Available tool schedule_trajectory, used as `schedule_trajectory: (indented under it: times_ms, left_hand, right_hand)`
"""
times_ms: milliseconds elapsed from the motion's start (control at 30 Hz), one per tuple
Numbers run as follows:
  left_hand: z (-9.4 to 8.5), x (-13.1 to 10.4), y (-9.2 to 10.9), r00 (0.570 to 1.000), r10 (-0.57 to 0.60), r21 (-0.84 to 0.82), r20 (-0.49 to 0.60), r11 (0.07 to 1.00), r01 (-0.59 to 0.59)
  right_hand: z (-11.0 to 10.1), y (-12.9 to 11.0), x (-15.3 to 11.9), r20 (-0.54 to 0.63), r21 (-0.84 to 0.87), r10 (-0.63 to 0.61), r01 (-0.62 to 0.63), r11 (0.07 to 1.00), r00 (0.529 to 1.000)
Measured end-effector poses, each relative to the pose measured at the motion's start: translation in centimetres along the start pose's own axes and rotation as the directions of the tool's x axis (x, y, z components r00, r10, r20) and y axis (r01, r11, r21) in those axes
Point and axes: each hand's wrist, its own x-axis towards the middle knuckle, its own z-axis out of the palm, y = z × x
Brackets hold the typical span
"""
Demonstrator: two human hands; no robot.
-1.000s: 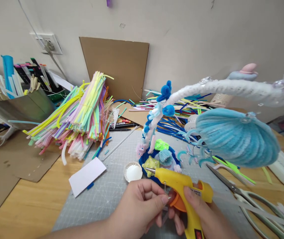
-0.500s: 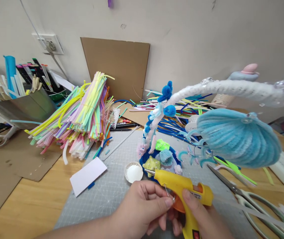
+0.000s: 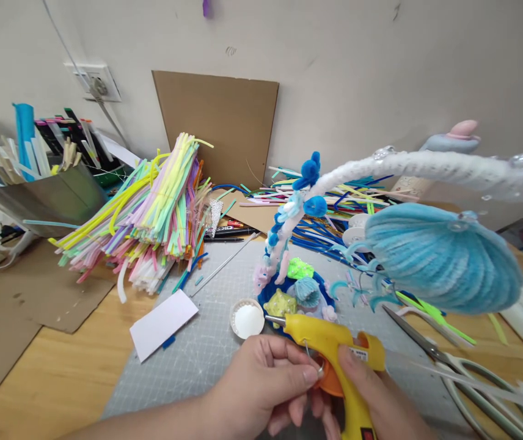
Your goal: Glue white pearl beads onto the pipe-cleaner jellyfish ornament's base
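Observation:
In my right hand (image 3: 376,391) is a yellow hot glue gun (image 3: 323,333), its metal nozzle pointing left and a clear glue stick (image 3: 417,365) trailing from its rear. My left hand (image 3: 270,379) is closed in a pinch right beside the gun's thin wire stand and orange trigger; what its fingertips hold is too small to make out. Just past the nozzle sits a small round dish (image 3: 247,319) with a white inside and a beaded rim. Behind the gun stands a fuzzy craft lamp: a blue base with a yellow-green piece (image 3: 281,302), a white arched stem (image 3: 408,162) and a light blue shell-shaped shade (image 3: 445,256).
Scissors (image 3: 445,360) lie at the right. A white card (image 3: 164,325) rests on the grey cutting mat (image 3: 151,391). Bundled pipe cleaners (image 3: 170,201) are heaped at left, beside a metal container (image 3: 64,198) of sticks. Cardboard (image 3: 220,122) leans on the wall.
The whole view has shifted slightly. The glue gun's rear end has turned a little, and more of the glue stick shows behind it. My left hand keeps its pinch.

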Motion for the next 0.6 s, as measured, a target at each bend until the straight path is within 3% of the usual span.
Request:
schedule_trajectory:
  times_ms: [133, 233, 300, 333, 367, 467, 533, 600]
  left_hand:
    - [0.3, -0.7, -0.2, 0.999, -0.004, 0.084, 0.036, 0.996, 0.001]
    - [0.0, -2.1, 0.8, 0.998, 0.054, 0.398, 0.025, 0.916, -0.059]
    - [-0.7, -3.0, 2.0, 0.959, 0.279, 0.724, 0.054, 0.65, -0.23]
    - [-1.2, -3.4, 2.8, 0.916, 0.399, 0.843, 0.05, 0.475, -0.253]
    - [-1.8, -3.7, 3.6, 0.865, 0.501, 0.922, 0.004, 0.334, -0.198]
    - [-3.6, -3.6, 5.5, 0.776, 0.594, 0.972, -0.213, 0.208, 0.107]
    - [-4.4, -3.2, 6.0, 0.765, 0.619, 0.983, -0.181, 0.111, 0.143]
    - [-4.7, -2.7, 6.0, 0.783, 0.615, 0.995, -0.092, 0.032, 0.092]
  right_hand:
    - [0.0, -0.5, -0.1, 0.035, 0.205, 0.061, -0.067, 0.976, 0.998]
    - [-0.1, -0.9, -0.3, 0.029, 0.271, 0.047, -0.053, 0.961, 0.998]
    - [-0.2, -0.9, -0.5, -0.021, 0.204, 0.002, 0.002, 0.979, 1.0]
    - [-0.3, -0.9, -0.5, -0.066, 0.14, -0.024, 0.033, 0.99, 0.998]
    - [-0.3, -0.8, -0.6, -0.119, 0.072, -0.051, 0.06, 0.996, 0.992]
    - [-0.4, -0.7, -0.7, -0.209, -0.085, -0.103, 0.087, 0.993, 0.972]
    - [-0.3, -0.8, -0.7, -0.206, -0.102, -0.086, 0.066, 0.993, 0.975]
    - [-0.2, -0.9, -0.7, -0.172, -0.061, -0.064, 0.055, 0.997, 0.983]
